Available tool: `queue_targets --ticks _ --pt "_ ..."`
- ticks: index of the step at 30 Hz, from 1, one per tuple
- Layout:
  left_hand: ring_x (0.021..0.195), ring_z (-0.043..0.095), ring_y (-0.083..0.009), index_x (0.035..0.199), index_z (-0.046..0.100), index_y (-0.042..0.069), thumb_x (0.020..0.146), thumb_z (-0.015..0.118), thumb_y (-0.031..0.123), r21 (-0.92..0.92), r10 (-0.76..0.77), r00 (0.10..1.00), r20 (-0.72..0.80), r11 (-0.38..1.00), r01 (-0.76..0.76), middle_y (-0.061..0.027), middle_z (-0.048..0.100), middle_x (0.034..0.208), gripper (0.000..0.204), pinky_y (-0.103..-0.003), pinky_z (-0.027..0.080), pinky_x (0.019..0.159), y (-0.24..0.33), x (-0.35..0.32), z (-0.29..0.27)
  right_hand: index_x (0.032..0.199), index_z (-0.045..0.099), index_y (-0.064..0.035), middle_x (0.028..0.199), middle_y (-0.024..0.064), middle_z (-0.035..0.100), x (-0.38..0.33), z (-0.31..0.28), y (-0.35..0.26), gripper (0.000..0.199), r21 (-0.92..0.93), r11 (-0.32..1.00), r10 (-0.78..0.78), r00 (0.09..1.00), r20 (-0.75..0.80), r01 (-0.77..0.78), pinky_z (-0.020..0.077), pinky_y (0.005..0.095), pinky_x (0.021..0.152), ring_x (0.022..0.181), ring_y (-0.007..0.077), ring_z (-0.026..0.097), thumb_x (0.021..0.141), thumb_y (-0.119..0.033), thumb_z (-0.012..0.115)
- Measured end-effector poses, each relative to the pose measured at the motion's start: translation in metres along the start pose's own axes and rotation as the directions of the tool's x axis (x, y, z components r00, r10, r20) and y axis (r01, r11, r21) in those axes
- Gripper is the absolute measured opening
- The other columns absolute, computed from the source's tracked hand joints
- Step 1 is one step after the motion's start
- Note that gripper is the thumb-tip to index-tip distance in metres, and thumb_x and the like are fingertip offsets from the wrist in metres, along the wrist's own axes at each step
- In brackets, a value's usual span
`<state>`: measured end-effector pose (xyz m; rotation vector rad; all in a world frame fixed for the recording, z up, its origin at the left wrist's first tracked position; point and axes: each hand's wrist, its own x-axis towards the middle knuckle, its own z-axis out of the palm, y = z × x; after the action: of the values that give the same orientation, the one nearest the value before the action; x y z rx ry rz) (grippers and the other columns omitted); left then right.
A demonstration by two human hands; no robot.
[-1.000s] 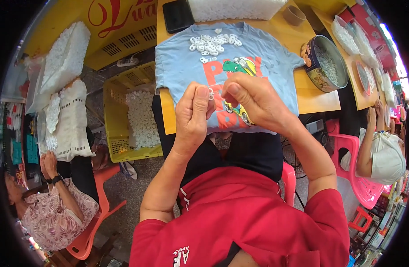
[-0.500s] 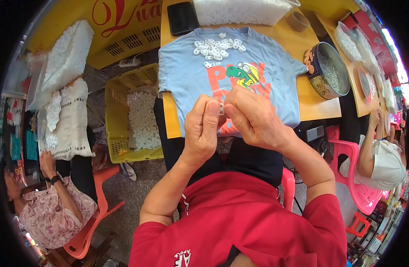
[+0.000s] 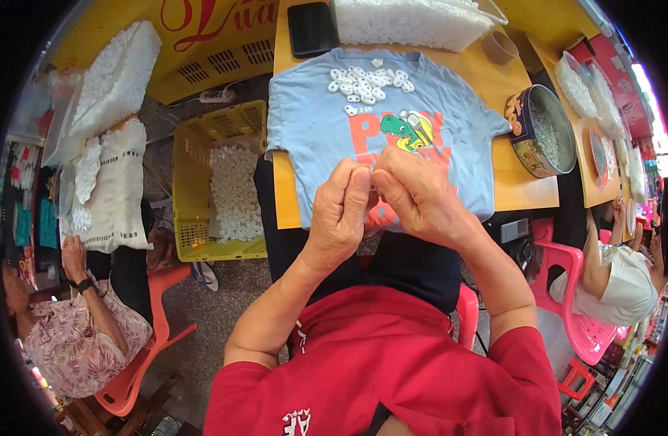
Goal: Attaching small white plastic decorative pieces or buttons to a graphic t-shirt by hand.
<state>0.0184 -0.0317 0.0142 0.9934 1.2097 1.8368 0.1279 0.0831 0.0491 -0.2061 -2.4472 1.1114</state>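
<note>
My left hand [image 3: 339, 211] and my right hand [image 3: 419, 195] meet fingertip to fingertip over the near hem of a light blue t-shirt [image 3: 312, 116] with a dinosaur print. Together they pinch a small white piece that is almost hidden between the fingers. The shirt lies flat on a yellow table [image 3: 284, 196]. A loose pile of several small white pieces [image 3: 366, 83] rests on the shirt's chest, well beyond both hands.
On the floor to my left stands a yellow crate [image 3: 196, 145] holding white pieces. A round tin [image 3: 548, 131] sits at the right, a black flat device [image 3: 312, 27] and a clear tub [image 3: 410, 22] at the back. Other people sit at left [image 3: 79, 334] and right [image 3: 628, 280].
Both hands have drawn back toward my body, staying pinched together. The small white piece that showed between the fingers is now mostly covered.
</note>
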Motion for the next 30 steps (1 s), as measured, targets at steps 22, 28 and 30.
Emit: queue_targets --ticks 22,28,30 --pt "0.056 0.036 -0.0113 0.079 0.041 0.007 0.104 0.039 0.025 -0.492 -0.039 0.982 -0.186 0.868 -0.059 -0.0007 0.035 0.063 0.030 -0.025 0.035 0.056 -0.034 0.016 -0.014 0.091 0.068 -0.0094 0.089 0.0073 0.058 0.134 -0.003 0.097 0.011 -0.669 0.712 -0.137 0.977 0.165 0.213 0.0491 0.0397 0.072 0.083 0.0282 0.060 0.082 -0.016 0.066" --pt "0.055 0.037 -0.0111 0.079 0.040 0.007 0.104 0.039 0.024 -0.448 -0.033 0.982 -0.185 0.892 -0.055 -0.0004 0.035 0.062 0.030 -0.026 0.036 0.055 -0.034 0.015 -0.016 0.087 0.063 -0.0048 0.087 0.0090 0.058 0.135 -0.002 0.094 0.013 -0.651 0.667 -0.258 0.932 0.253 0.361 0.0488 0.0395 0.073 0.087 0.0304 0.059 0.079 -0.014 0.067" --pt "0.055 0.037 -0.0110 0.079 0.040 0.007 0.104 0.039 0.024 -0.446 -0.033 0.983 -0.181 0.894 -0.052 -0.0004 0.035 0.062 0.030 -0.026 0.036 0.055 -0.034 0.015 -0.015 0.091 0.063 -0.0050 0.087 0.0077 0.060 0.131 -0.002 0.091 0.015 -0.608 0.721 -0.259 0.943 0.209 0.333 0.0491 0.0370 0.073 0.085 0.0265 0.060 0.081 -0.016 0.067"
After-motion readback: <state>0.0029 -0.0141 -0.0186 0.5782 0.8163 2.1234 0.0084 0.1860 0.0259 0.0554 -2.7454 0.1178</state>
